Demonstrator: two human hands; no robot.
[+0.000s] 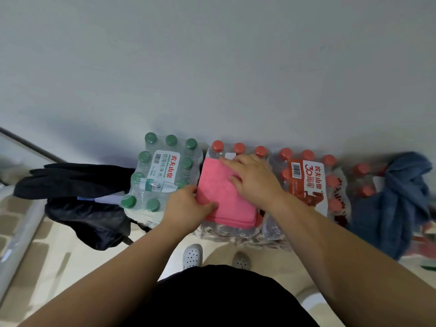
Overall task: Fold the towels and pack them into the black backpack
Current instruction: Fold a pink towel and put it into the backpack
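pinching the edge of the soft, folded pink towel (227,202), left hand (186,207); right hand (253,179) presses it, fingers flat.

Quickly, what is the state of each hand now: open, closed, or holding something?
The left hand pinches the left edge of the pink towel, thumb on top.
The right hand is open, pressing flat on the same towel.
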